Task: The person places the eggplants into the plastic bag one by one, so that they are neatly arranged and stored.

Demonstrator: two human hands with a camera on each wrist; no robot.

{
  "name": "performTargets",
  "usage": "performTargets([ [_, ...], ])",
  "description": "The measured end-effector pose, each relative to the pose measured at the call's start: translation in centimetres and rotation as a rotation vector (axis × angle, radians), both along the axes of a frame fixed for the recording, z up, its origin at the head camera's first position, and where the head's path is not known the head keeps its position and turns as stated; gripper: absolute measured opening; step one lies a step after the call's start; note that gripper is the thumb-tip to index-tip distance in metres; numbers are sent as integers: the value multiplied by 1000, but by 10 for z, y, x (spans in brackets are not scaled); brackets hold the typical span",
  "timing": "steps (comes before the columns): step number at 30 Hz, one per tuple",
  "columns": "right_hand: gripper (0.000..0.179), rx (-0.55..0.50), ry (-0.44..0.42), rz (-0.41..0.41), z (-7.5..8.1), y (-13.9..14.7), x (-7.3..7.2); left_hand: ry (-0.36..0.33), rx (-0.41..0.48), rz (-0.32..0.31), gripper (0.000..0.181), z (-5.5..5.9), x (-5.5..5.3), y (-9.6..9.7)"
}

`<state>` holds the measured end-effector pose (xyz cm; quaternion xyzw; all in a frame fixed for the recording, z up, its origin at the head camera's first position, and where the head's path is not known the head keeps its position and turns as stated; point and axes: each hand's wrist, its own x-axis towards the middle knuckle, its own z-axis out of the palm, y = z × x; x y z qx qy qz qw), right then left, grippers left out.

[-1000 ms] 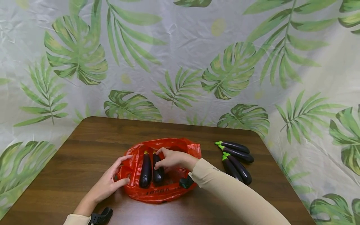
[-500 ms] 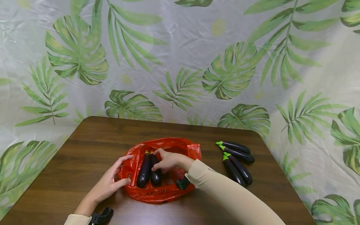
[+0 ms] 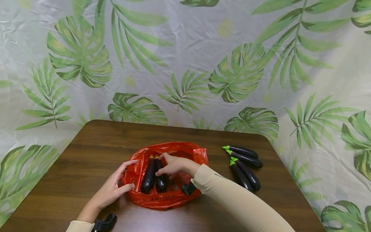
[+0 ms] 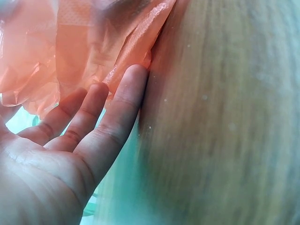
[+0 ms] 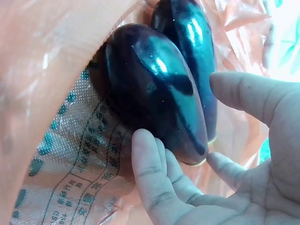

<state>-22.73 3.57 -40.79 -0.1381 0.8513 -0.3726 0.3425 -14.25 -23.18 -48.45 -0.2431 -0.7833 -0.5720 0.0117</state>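
Observation:
A red plastic bag point(image 3: 162, 202) lies spread on the table with its mouth up. Inside, two dark purple eggplants rest side by side: a left eggplant point(image 3: 148, 177) and a right eggplant point(image 3: 160, 183). My right hand point(image 3: 174, 166) reaches into the bag around the right eggplant. In the right wrist view its loosely extended fingers point(image 5: 152, 161) touch or nearly touch that eggplant, and the thumb stands apart. At the bag's left side rests my left hand point(image 3: 111, 187); the left wrist view shows its straight fingers point(image 4: 117, 105) against the plastic.
Several more eggplants point(image 3: 243, 160) with green stems lie to the right of the bag, partly behind the right sleeve point(image 3: 232, 193). The brown wooden table point(image 3: 101, 141) has rounded far corners. A leaf-patterned curtain point(image 3: 185, 58) hangs behind it.
The right hand has moved slightly left with the right eggplant, which now lies against the left one. Over the last half second almost nothing moved. The left hand stays in place.

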Motion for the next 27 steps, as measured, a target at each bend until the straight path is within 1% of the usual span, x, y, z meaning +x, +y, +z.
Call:
performTargets([
  [5, 65, 10, -1, 2, 2, 2, 1, 0, -9, 8, 66, 0, 0, 0],
  [8, 67, 22, -2, 5, 6, 4, 2, 4, -10, 8, 66, 0, 0, 0],
  [16, 69, 62, 26, 43, 27, 9, 2, -1, 0, 7, 66, 0, 0, 0],
  [21, 70, 36, 29, 66, 39, 13, 5, -9, 0, 4, 66, -1, 0, 0],
  [27, 63, -2, 30, 110, 53, 20, 11, -10, 4, -5, 66, -2, -1, 0],
])
